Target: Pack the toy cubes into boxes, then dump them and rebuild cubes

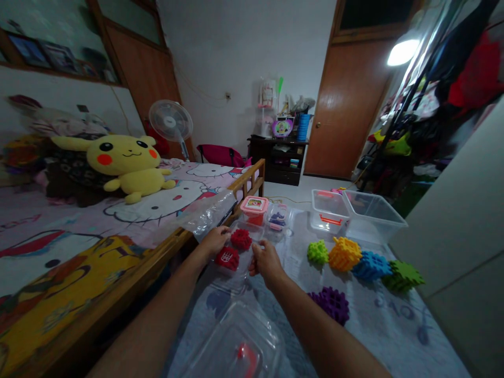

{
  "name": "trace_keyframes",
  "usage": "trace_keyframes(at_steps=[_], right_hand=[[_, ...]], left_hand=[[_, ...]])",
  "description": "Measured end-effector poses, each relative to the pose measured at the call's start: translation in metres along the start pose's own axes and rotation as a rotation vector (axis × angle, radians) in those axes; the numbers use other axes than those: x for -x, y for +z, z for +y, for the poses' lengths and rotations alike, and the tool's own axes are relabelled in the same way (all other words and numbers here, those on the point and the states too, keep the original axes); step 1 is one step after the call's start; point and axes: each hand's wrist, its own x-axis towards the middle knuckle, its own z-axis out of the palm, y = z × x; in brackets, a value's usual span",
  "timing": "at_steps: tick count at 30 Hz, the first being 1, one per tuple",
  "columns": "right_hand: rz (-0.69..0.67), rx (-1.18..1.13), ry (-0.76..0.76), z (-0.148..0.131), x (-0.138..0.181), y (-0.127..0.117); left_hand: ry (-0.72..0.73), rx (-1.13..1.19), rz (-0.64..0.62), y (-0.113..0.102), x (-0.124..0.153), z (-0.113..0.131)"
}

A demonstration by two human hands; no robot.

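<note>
Two red lattice-textured blocks (241,239) sit in a clear plastic box (232,277), one behind the other. At the box's left rim is my left hand (213,240), its fingers bent over the edge. Opposite it, my right hand (268,262) is closed at the right rim, with its thumb on top and the inner fingers partly hidden. Nearer to me lies a clear lid (212,349) with a red handle. A purple lattice block (333,304) rests beyond my right forearm.
Lime (317,252), yellow (345,254), blue (371,265) and green blocks (403,276) line the right side. Behind them stand clear bins (372,212). A pink-lidded box (254,205) and a small box with dark pieces (277,216) stand ahead. A wooden bed rail (157,255) runs along the left.
</note>
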Motion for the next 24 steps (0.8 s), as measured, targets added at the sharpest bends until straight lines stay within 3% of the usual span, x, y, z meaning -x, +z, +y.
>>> trace_keyframes(at_steps=[9,13,16,17,20,21,23,24], right_hand=[[0.001,-0.018,0.026,0.003,0.013,0.005],[0.039,0.001,-0.006,-0.013,0.028,-0.012],[0.073,0.051,-0.097,-0.035,0.053,-0.054],[0.076,0.127,-0.192,-0.042,0.063,-0.074],[0.094,0.351,-0.324,-0.053,0.096,-0.137],[0.128,0.451,-0.334,-0.052,0.107,-0.156],[0.172,0.684,-0.385,-0.043,0.124,-0.186],[0.18,0.788,-0.416,-0.036,0.131,-0.196]], left_hand=[[0.002,-0.047,0.029,0.0,0.012,-0.001],[0.032,-0.141,0.098,-0.004,0.015,0.006],[0.076,-0.227,0.206,-0.009,0.029,0.019],[0.103,-0.254,0.243,-0.01,0.037,0.025],[0.207,-0.3,0.326,-0.008,0.077,0.047],[0.304,-0.317,0.337,-0.005,0.094,0.052],[0.457,-0.312,0.208,0.008,0.13,0.059],[0.494,-0.301,0.084,0.017,0.147,0.059]])
